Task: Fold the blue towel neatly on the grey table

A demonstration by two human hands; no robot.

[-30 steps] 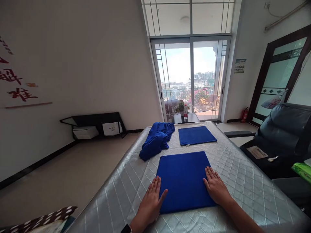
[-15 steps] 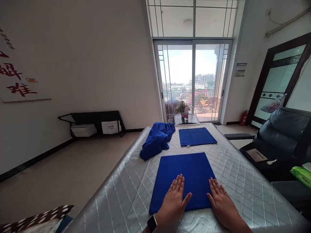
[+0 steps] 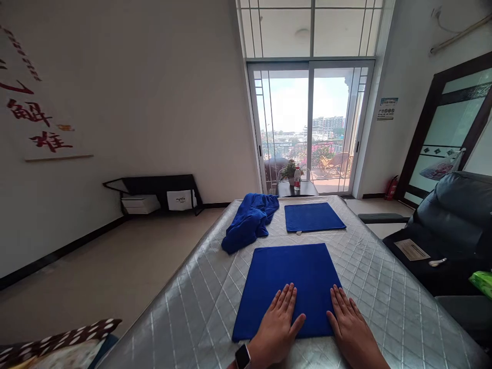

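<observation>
The left hand (image 3: 277,327) had moved inward over the blue cloth (image 3: 289,269), which stretched ahead of both flat, open hands on the mattress (image 3: 184,302), the left nearer its middle and the right hand (image 3: 350,327) at its right edge.

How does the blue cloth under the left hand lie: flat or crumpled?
Flat: the blue cloth shows a smooth surface and straight edges beneath the left hand. Whether it is folded, I cannot tell.
</observation>
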